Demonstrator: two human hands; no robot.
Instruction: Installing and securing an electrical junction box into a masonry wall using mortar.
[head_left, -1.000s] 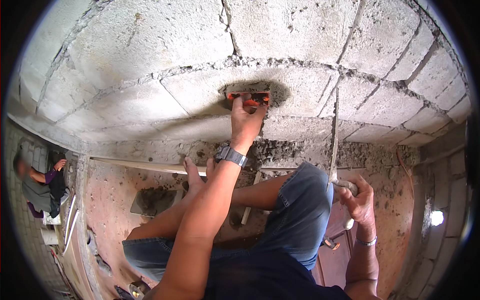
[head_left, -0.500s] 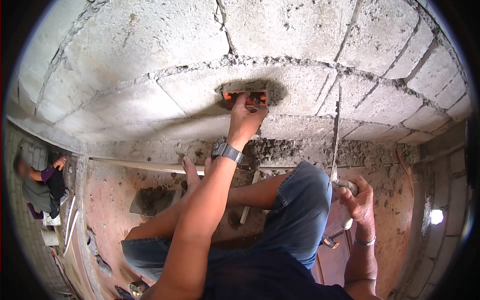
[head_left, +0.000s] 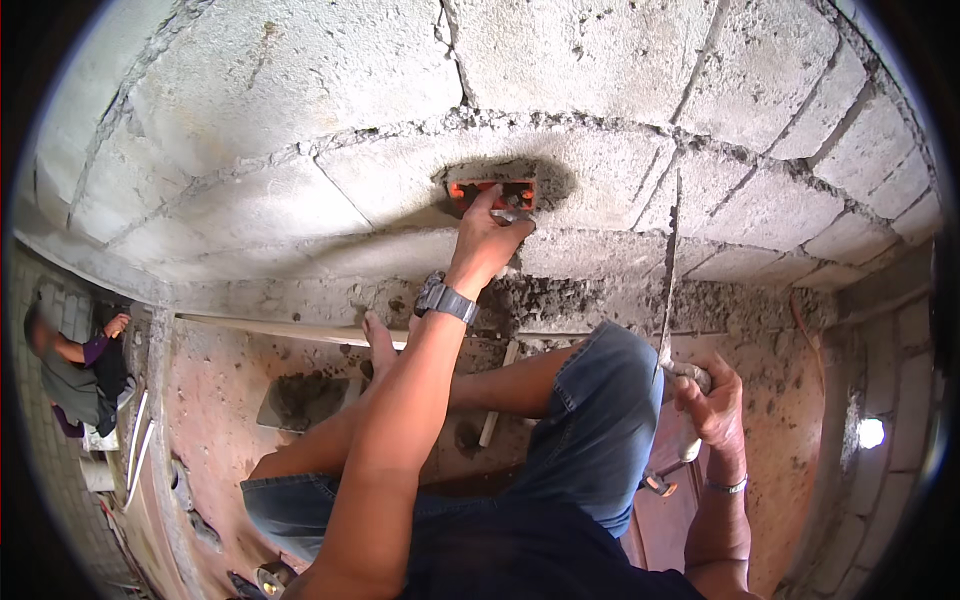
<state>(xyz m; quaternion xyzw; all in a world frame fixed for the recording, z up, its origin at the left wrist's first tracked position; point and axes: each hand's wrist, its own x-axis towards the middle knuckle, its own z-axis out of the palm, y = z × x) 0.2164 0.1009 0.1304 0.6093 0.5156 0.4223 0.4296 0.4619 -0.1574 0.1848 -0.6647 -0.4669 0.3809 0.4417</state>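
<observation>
Left hand (head_left: 488, 245) is touching the orange box (head_left: 527, 190) recessed in the block wall (head_left: 300, 205).
Its fingers are meeting the box's lower edge; whether they are clamping it cannot be told. The right hand (head_left: 714, 405) is gripping a long-bladed tool (head_left: 670, 280), whose blade is pointing wallward, right of the box.
</observation>
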